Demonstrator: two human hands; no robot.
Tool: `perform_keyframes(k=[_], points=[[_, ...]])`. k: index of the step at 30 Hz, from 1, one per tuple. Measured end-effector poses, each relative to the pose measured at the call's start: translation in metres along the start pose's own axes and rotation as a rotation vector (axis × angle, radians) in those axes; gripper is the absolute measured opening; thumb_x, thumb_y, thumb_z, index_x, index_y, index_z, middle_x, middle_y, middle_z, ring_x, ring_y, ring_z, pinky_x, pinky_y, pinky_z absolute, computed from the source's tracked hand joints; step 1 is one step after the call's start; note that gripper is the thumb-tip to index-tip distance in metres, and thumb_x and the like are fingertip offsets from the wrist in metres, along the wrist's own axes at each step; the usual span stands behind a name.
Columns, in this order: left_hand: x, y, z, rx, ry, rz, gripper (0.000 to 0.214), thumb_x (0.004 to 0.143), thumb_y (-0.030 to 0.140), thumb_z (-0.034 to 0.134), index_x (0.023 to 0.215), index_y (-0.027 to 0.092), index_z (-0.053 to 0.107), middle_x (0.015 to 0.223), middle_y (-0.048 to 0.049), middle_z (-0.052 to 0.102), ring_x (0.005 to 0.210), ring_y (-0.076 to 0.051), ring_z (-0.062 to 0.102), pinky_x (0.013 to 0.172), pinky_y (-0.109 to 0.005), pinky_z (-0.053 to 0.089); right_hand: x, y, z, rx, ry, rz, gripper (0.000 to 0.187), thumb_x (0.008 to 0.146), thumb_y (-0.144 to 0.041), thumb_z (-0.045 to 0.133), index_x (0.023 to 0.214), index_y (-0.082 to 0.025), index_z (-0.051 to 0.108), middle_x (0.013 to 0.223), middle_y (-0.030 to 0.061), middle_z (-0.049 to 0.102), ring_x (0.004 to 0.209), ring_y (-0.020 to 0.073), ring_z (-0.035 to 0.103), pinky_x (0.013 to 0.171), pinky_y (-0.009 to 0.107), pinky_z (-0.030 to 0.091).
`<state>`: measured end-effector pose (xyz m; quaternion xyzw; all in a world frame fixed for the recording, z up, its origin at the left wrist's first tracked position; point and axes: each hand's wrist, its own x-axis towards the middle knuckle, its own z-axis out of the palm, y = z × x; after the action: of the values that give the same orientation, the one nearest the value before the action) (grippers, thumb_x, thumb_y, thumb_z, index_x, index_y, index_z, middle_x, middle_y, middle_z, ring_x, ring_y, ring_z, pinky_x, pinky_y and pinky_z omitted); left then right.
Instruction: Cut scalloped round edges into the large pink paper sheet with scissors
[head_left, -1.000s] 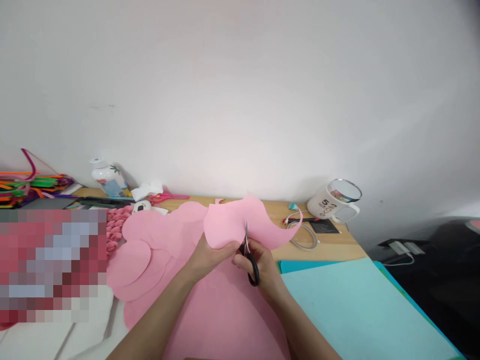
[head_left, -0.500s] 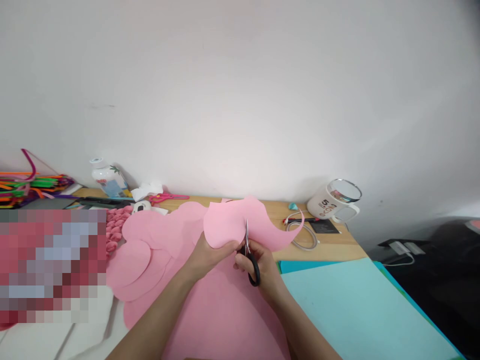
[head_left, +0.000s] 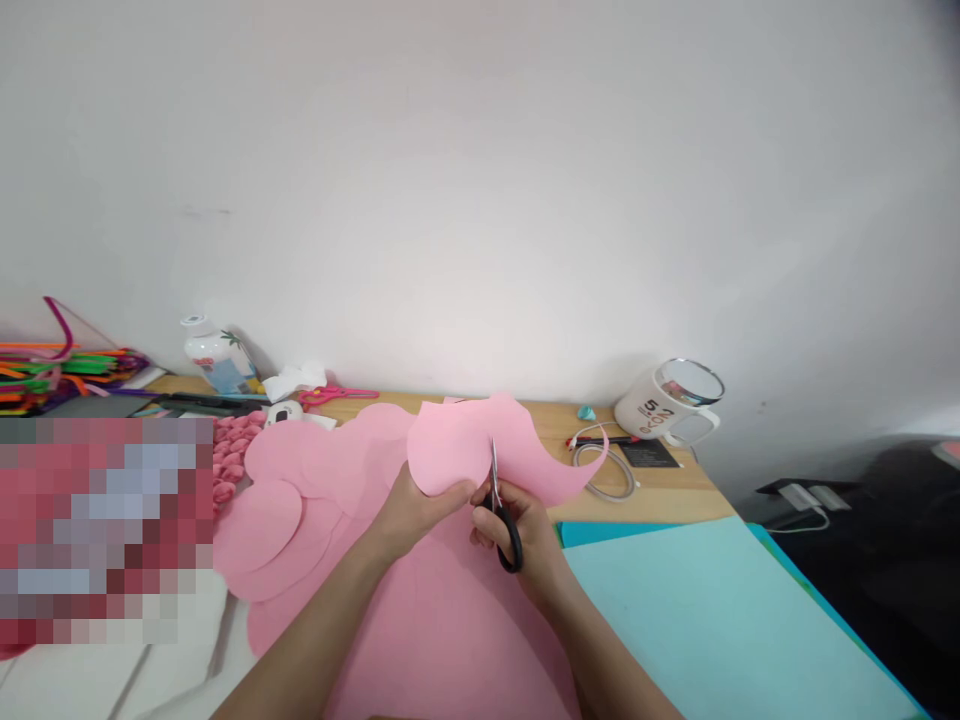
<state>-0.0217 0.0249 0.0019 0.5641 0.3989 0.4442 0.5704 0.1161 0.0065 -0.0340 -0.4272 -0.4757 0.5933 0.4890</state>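
Observation:
A sheet of pink paper (head_left: pixel 450 450) is pinched along its lower edge by my left hand (head_left: pixel 412 515), thumb on top. Its near part has a rounded edge, and a curved strip curls off to the right. My right hand (head_left: pixel 521 530) is closed on black-handled scissors (head_left: pixel 509 540). Their blades point away from me and sit at the paper, between the rounded part and the strip. Below my hands lies a large pink sheet (head_left: pixel 450 630). Several rounded pink paper pieces (head_left: pixel 259 520) overlap to the left.
Light blue sheets (head_left: pixel 697 600) lie at the right. Against the wall stand a white mug (head_left: pixel 649 405) and a white bottle (head_left: pixel 217 358). Pink scissors (head_left: pixel 337 396), a coiled cable (head_left: pixel 606 472) and bundled colourful pipe cleaners (head_left: pixel 67 368) are also there. A blurred patch covers the left.
The fingers of my right hand have shifted slightly around the scissors' handles. The paper and my left hand look almost the same.

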Motion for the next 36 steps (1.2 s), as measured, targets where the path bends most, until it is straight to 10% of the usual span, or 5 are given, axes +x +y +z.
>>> perform_keyframes(k=[36], points=[[0.0, 0.007, 0.002, 0.089, 0.031, -0.047, 0.013, 0.071, 0.022, 0.059, 0.083, 0.016, 0.06, 0.086, -0.0052, 0.066, 0.085, -0.022, 0.061, 0.074, -0.033, 0.05, -0.001, -0.004, 0.0, -0.077, 0.009, -0.02, 0.029, 0.061, -0.043, 0.068, 0.068, -0.018, 0.056, 0.053, -0.0026, 0.051, 0.049, 0.0112, 0.04, 0.047, 0.023, 0.031]])
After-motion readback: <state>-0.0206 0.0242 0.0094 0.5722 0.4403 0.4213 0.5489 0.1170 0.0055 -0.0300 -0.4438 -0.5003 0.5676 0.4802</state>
